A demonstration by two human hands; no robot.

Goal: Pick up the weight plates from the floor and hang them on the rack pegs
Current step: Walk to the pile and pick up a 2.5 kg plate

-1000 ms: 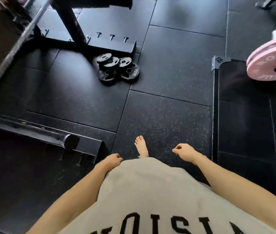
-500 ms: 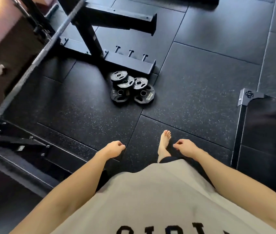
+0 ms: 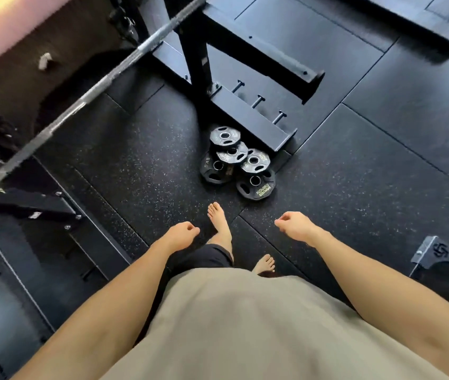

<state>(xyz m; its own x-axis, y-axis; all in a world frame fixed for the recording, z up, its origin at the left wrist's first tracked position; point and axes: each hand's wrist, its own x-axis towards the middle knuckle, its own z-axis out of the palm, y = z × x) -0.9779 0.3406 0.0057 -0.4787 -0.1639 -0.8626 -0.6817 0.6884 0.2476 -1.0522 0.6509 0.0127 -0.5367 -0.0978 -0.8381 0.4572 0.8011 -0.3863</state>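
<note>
Weight plates [image 3: 238, 163], five seen, are piled overlapping on the floor [image 3: 135, 160], touching the foot of the rack [image 3: 248, 119]. Three pegs [image 3: 257, 101] are seen bare. Compared with a second ago, the pile is brought much nearer; one bare foot [image 3: 219, 223] is planted just short of it. Left hand [image 3: 180, 233] and right hand [image 3: 294, 226] are held loosely curled, nothing gripped. Pickup is judged imminent.

Weight plates [image 3: 237, 163] lie overlapping on floor [image 3: 355, 174], touching the rack base [image 3: 248, 119] w/ three pegs [image 3: 257, 100] behind them. Bare foot [image 3: 219, 222] just before plates, betw. left hand [image 3: 180, 233] & right hand [image 3: 294, 226].
</note>
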